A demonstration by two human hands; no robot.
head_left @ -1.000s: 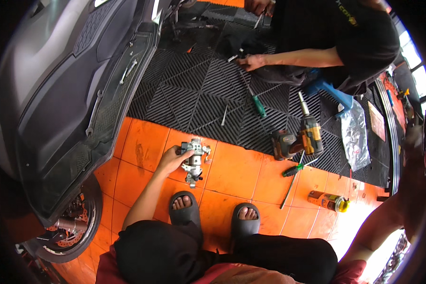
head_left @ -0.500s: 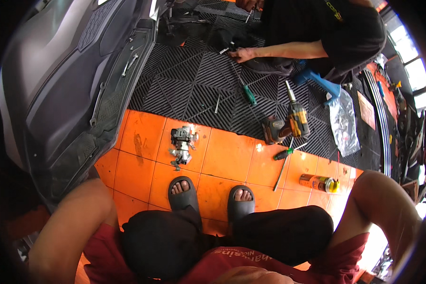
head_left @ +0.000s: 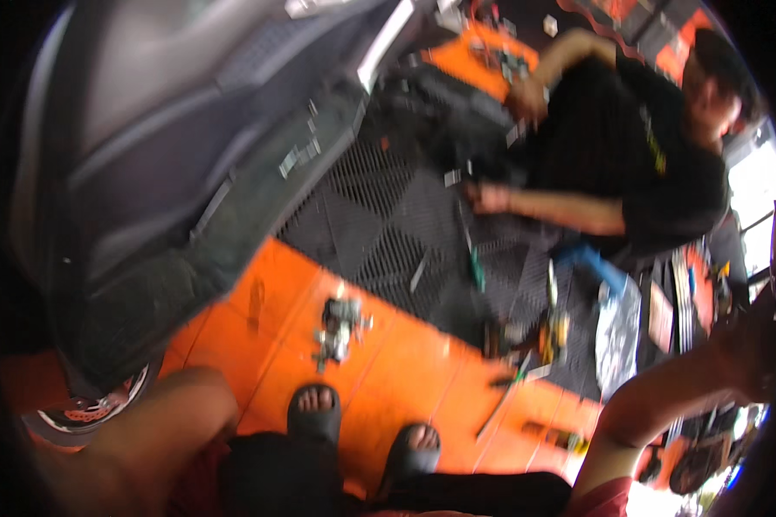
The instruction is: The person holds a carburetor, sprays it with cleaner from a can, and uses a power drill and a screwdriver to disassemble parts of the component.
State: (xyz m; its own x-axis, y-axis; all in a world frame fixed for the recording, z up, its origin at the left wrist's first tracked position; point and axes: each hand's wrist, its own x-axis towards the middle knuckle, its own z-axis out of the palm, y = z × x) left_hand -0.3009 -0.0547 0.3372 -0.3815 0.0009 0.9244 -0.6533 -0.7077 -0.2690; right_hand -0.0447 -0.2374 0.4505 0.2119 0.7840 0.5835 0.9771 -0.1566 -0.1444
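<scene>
A silver metal part with a black housing lies on the orange tiles in front of my sandalled feet, apart from my hands. My left arm is bent at the lower left, and its hand is out of sight. My right arm rises along the right side to my right hand, which is dark and smeared at the rim; its fingers and anything in them cannot be made out.
A scooter body with tools along its footboard fills the left. A co-worker in black crouches beyond the black mat. A power drill, screwdrivers, a spray can and a plastic bag lie at the right.
My left hand let go of the metal part, which now lies on the tiles, and drew back out of sight. My right arm has risen. The view has tilted and swung up, blurring.
</scene>
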